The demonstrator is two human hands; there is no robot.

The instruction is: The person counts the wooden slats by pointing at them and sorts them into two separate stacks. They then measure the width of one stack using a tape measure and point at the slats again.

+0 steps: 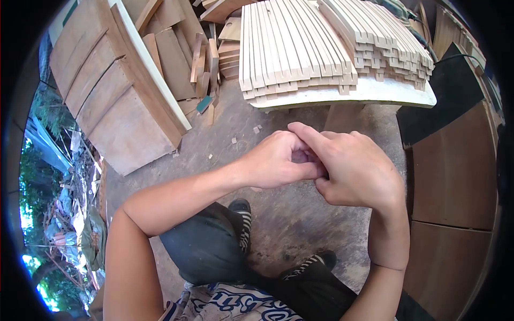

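Note:
My left hand (pixel 278 160) and my right hand (pixel 356 168) meet in front of me, above my knees and the dirt floor. The right hand's fingers lie over the left hand's curled fingers, the two touching. I see no object in either hand; the inside of the left fist is hidden. Both forearms are bare. Ahead of the hands lies a white board (pixel 375 96) stacked with several pale notched wooden slats (pixel 300 43).
Brown plywood sheets (pixel 118 91) lean at the left with wood offcuts (pixel 203 59) behind them. Dark brown panels (pixel 455 176) stand at the right. My striped shoes (pixel 243 214) rest on the concrete floor (pixel 289 219). Rubble and greenery lie at the far left.

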